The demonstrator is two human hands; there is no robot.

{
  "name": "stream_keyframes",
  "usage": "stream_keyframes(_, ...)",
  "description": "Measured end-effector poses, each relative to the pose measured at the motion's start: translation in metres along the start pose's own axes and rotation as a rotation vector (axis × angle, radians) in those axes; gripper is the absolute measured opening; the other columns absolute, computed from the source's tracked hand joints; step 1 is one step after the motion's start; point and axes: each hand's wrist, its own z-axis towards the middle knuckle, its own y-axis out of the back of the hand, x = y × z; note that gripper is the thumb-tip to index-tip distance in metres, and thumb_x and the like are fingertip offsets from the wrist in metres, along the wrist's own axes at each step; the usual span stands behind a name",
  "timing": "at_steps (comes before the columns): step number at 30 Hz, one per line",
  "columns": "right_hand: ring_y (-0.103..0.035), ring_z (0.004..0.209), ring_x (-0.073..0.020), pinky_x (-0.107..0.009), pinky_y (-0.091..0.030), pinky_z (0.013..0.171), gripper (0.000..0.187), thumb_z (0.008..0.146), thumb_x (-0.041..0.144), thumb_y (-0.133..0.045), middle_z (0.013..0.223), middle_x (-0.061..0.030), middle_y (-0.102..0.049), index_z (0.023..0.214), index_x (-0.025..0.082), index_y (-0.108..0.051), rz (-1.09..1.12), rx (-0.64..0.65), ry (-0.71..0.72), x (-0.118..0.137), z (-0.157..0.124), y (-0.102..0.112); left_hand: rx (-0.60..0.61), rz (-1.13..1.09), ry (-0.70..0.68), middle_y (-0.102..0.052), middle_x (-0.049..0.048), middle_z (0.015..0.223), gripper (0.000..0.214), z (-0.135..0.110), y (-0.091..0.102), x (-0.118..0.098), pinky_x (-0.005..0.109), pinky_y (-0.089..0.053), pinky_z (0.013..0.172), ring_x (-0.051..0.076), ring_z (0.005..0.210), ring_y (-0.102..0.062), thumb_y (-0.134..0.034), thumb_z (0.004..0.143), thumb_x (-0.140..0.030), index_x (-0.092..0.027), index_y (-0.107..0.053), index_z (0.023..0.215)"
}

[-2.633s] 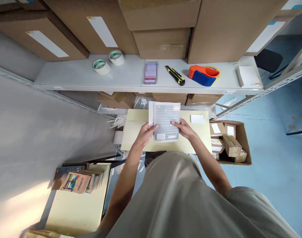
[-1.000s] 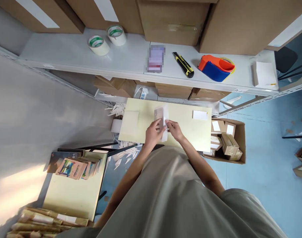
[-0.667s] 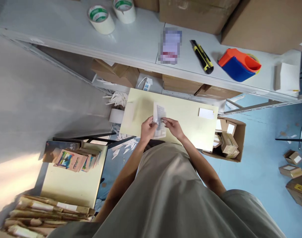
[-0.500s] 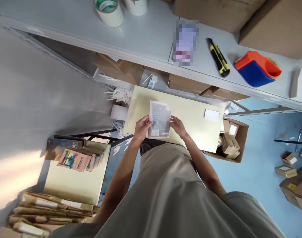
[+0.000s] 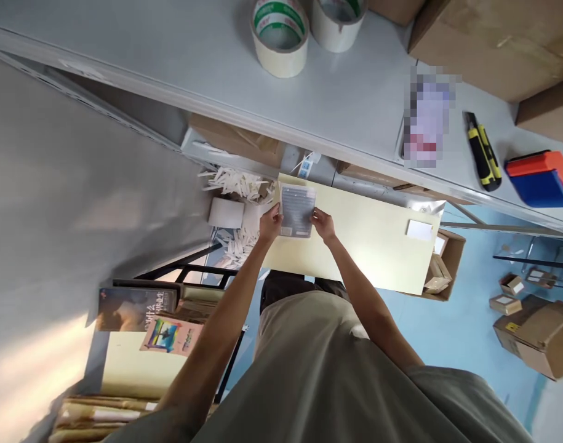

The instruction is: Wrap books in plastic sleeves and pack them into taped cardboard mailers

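Both hands hold a small flat grey packet in clear wrap (image 5: 297, 209) over the far left corner of a pale yellow table (image 5: 368, 246). My left hand (image 5: 269, 223) pinches its left edge and my right hand (image 5: 324, 224) grips its right edge. The packet faces up, with a small white label at its lower left. A small white card (image 5: 419, 229) lies on the table to the right.
A grey shelf (image 5: 193, 61) above carries two tape rolls (image 5: 281, 34), a yellow-black utility knife (image 5: 482, 151) and an orange-blue tape dispenser (image 5: 542, 178). Paper strips (image 5: 235, 184) litter the floor at left. Books (image 5: 147, 314) lie on a side table. Cardboard boxes (image 5: 535, 329) stand at right.
The packet was turned over between my hands, then carried away from me to the table's far left corner. The camera view swung left and tilted.
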Motion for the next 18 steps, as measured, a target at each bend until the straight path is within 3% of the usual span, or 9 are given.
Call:
stream_keyframes(3, -0.079, 0.106, -0.0260, -0.037, -0.061, 0.099, 0.041, 0.085, 0.044, -0.072, 0.116, -0.0078, -0.083, 0.119, 0.022, -0.078, -0.120, -0.170, -0.025, -0.003, 0.014, -0.016, 0.017, 0.074, 0.004, -0.082, 0.0182, 0.141, 0.065, 0.022, 0.001, 0.007, 0.046, -0.050, 0.125, 0.037, 0.135, -0.076, -0.074, 0.082, -0.017, -0.015, -0.079, 0.147)
stream_keyframes(6, -0.077, 0.123, -0.0294, -0.042, -0.062, 0.108, 0.054, 0.088, 0.048, -0.072, 0.139, -0.0145, -0.079, 0.134, 0.021, -0.074, -0.183, -0.206, -0.075, -0.008, 0.018, -0.027, 0.013, 0.167, -0.012, -0.084, 0.0176, 0.134, 0.061, 0.030, -0.001, 0.010, 0.049, -0.048, 0.128, 0.039, 0.136, -0.075, -0.076, 0.083, -0.016, -0.017, -0.080, 0.144)
stream_keyframes(9, -0.070, 0.140, -0.0340, -0.048, -0.062, 0.113, 0.067, 0.088, 0.054, -0.076, 0.158, -0.0214, -0.069, 0.144, 0.019, -0.069, -0.204, -0.257, -0.068, -0.010, 0.011, -0.032, 0.035, 0.209, -0.034, -0.083, 0.0181, 0.138, 0.059, 0.022, 0.001, 0.006, 0.052, -0.052, 0.126, 0.040, 0.138, -0.075, -0.075, 0.086, -0.016, -0.016, -0.078, 0.145)
stream_keyframes(13, -0.074, 0.131, -0.0344, -0.051, -0.064, 0.110, 0.054, 0.088, 0.059, -0.078, 0.145, -0.0202, -0.076, 0.126, 0.021, -0.076, -0.211, -0.252, 0.060, 0.001, -0.016, -0.035, 0.002, 0.105, -0.116, -0.083, 0.0143, 0.141, 0.038, -0.020, 0.017, 0.000, 0.044, -0.064, 0.113, 0.034, 0.135, -0.078, -0.068, 0.095, -0.020, -0.019, -0.083, 0.130)
stream_keyframes(18, -0.078, 0.108, -0.0285, -0.050, -0.064, 0.109, 0.028, 0.088, 0.048, -0.076, 0.113, -0.0116, -0.085, 0.103, 0.024, -0.077, -0.228, -0.145, 0.207, 0.022, -0.069, -0.038, -0.101, -0.160, -0.034, -0.087, 0.0093, 0.102, 0.026, -0.113, 0.047, 0.007, 0.032, -0.066, 0.073, 0.022, 0.081, -0.082, -0.067, 0.095, -0.031, -0.019, -0.083, 0.112)
